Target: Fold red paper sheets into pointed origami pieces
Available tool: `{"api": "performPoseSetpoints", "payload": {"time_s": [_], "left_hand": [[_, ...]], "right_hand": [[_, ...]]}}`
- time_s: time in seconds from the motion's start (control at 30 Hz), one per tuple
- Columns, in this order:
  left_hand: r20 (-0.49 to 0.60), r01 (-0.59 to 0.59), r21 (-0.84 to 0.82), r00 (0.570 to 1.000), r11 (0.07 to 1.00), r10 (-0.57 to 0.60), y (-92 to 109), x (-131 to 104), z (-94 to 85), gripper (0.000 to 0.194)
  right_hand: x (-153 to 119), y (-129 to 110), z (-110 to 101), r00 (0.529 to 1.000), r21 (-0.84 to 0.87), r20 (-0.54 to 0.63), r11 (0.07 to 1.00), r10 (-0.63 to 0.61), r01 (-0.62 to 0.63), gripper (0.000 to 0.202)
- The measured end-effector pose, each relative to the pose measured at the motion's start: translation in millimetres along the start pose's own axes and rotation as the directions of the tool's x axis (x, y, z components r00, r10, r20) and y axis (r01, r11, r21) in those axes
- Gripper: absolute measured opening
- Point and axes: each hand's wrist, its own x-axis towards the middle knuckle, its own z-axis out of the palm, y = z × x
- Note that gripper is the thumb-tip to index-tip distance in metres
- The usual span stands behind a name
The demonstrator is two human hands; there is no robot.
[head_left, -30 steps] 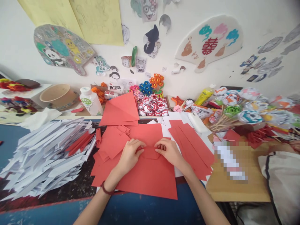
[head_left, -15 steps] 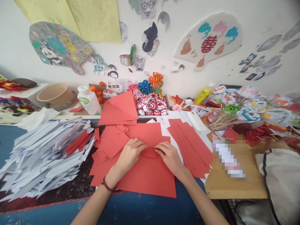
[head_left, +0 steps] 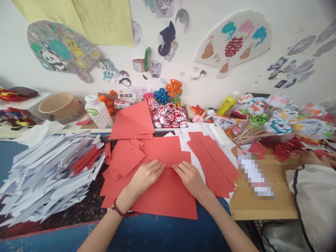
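A small strip of red paper (head_left: 168,167) lies between my two hands, over large red sheets (head_left: 168,199) on the table. The fingertips of my left hand (head_left: 149,175) are pressed together on the strip's left end. On its right end, the fingers of my right hand (head_left: 189,176) are closed in the same way. Smaller red squares and folded bits (head_left: 128,157) rest left of my hands. To the right are long red strips (head_left: 212,164) over white paper.
Folded white strips (head_left: 52,175) form a big pile at the left. Behind stand a white bottle (head_left: 98,112), a round tub (head_left: 59,105) and paper flowers (head_left: 170,115). At the right are a brown envelope (head_left: 262,206), more flowers (head_left: 279,126) and a person's pale sleeve (head_left: 315,199).
The small red paper, earlier showing a wider flap below my fingers, now appears as a narrow strip. My fingertips have come slightly nearer to each other and flattened onto it.
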Motion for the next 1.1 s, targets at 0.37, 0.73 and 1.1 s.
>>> {"api": "performPoseSetpoints", "payload": {"time_s": [0.37, 0.73, 1.1], "left_hand": [[0.079, 0.020, 0.036, 0.997, 0.999, -0.023, 4.0, -0.2, 5.4, 0.028], [0.220, 0.094, 0.046, 0.970, 0.995, -0.101, 9.5, -8.1, -12.2, 0.042], [0.249, 0.155, -0.021, 0.958, 0.988, -0.145, 14.4, 1.0, -17.1, 0.047]], "right_hand": [[1.0, -8.8, -2.1, 0.994, -0.123, 0.108, 0.992, -0.024, 0.037, 0.033], [3.2, -16.2, -11.7, 0.979, -0.069, 0.174, 0.993, 0.107, -0.096, 0.040], [-0.4, -23.9, -18.0, 0.960, -0.097, 0.226, 0.984, 0.166, -0.147, 0.068]]}}
